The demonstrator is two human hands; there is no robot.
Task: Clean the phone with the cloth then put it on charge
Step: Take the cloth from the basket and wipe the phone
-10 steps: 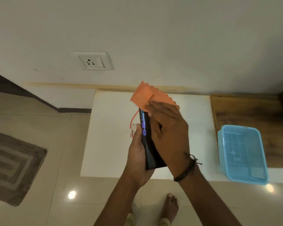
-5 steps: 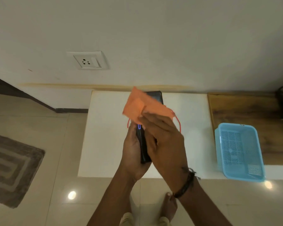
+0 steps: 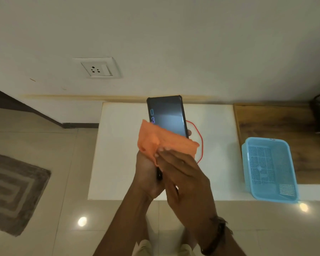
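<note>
- Table [image 3: 118,145]: white top, set against the wall; the landmark for every entry below.
- Phone [image 3: 166,117]: dark, in a black case, held in the air above the middle of the table, upright, screen towards the camera. Coloured digits show at the screen's left edge.
- Cloth [image 3: 164,143]: orange, crumpled, lying across the lower part of the phone's screen, above the table's middle.
- Left hand [image 3: 148,174]: above the table's near edge, fingers curled round the phone's lower half from behind. One fingertip [image 3: 189,133] shows at the phone's right edge.
- Right hand [image 3: 183,174]: above the table's near edge, fingers straight and together, pressing the cloth flat against the phone. The thumb is hidden. A dark wristband [image 3: 218,235] is on the wrist.
- Red cable [image 3: 201,143]: thin, lying in a loop on the table, right of the phone. Its ends are hidden.
- Basket [image 3: 270,169]: light blue, perforated plastic, on the table's right-hand end.
- Wooden surface [image 3: 275,122]: behind the basket, adjoining the table's right side.
- Wall socket [image 3: 98,68]: white, on the wall above the table's left end.
- Rug [image 3: 11,191]: grey, patterned, on the tiled floor well to the left of the table.
</note>
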